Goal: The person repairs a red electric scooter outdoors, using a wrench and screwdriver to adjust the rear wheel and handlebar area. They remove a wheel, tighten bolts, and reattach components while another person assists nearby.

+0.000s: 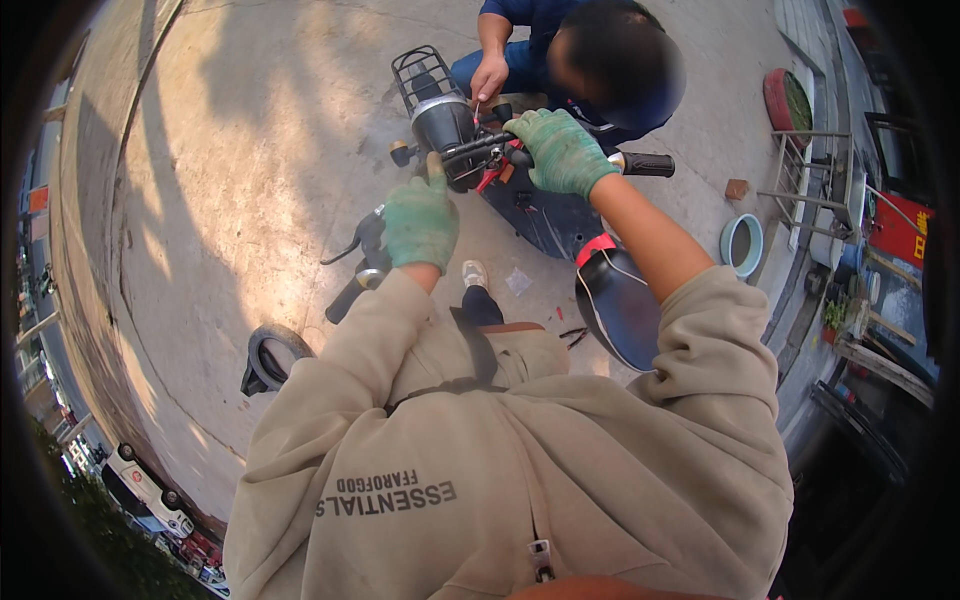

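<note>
Below me stands a scooter with its front parts opened up, a dark headlight housing (443,125) in front of the handlebar. My left hand (420,225), in a green glove, is at the near left side of that housing. One of its fingers stretches up to the housing; the others curl out of sight. My right hand (562,152), gloved too, closes its fingers on black cables (480,146) that run across behind the housing. Opposite me, a crouching person's hand (489,77) holds a thin reddish tool against the housing's right side.
A black wire rack (422,75) tops the scooter's front; its dark seat (622,312) lies by my right arm. Grips (648,165) stick out sideways. A tyre (275,355) lies on the concrete at left. At right are a light-blue basin (741,245) and a metal frame (812,175).
</note>
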The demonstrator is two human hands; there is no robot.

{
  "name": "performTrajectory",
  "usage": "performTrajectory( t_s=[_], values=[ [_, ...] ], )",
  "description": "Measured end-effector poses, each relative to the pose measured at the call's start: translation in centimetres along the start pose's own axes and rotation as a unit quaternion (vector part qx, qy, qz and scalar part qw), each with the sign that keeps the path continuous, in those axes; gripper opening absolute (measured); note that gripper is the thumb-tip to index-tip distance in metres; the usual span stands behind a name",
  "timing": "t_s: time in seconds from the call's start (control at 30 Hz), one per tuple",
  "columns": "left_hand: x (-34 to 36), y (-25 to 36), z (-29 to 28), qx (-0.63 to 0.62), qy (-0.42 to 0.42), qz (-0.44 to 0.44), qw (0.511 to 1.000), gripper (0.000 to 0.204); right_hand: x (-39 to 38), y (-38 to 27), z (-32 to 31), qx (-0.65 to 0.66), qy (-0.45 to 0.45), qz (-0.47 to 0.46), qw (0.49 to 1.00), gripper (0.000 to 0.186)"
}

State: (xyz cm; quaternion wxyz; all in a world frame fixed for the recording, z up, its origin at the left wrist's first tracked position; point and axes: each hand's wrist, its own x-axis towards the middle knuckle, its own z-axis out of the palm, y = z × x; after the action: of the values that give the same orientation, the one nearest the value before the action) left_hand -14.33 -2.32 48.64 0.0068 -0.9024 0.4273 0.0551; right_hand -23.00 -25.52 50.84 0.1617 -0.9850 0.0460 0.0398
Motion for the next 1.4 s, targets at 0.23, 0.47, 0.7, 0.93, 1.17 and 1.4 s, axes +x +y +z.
performTrajectory(
  t_s=[0.23,0.47,0.7,0.93,1.17,1.4],
  values=[
    [0.06,0.00,0.25,0.018,-0.003,0.003,1.000,0.060,0.06,-0.04,-0.07,-0.009,-0.026,0.016,0.999,0.038],
    [0.07,-0.04,0.25,0.001,0.018,0.005,1.000,0.057,0.13,-0.09,-0.22,-0.012,-0.025,0.013,1.000,0.044],
    [0.00,-0.01,0.13,0.015,0.020,0.009,1.000,0.056,0.13,-0.08,-0.15,-0.021,-0.030,0.011,0.999,0.056],
    [-0.04,0.06,0.22,0.036,0.025,0.011,0.999,0.057,0.16,-0.18,-0.29,-0.012,-0.030,0.015,0.999,0.054],
    [0.13,-0.14,0.43,0.013,0.010,0.009,1.000,0.063,0.30,-0.28,-0.49,-0.009,-0.054,0.022,0.998,0.040],
    [0.09,-0.22,0.45,0.011,-0.013,0.009,1.000,0.075,0.21,-0.30,-0.33,-0.024,-0.045,0.016,0.999,0.036]
  ],
)
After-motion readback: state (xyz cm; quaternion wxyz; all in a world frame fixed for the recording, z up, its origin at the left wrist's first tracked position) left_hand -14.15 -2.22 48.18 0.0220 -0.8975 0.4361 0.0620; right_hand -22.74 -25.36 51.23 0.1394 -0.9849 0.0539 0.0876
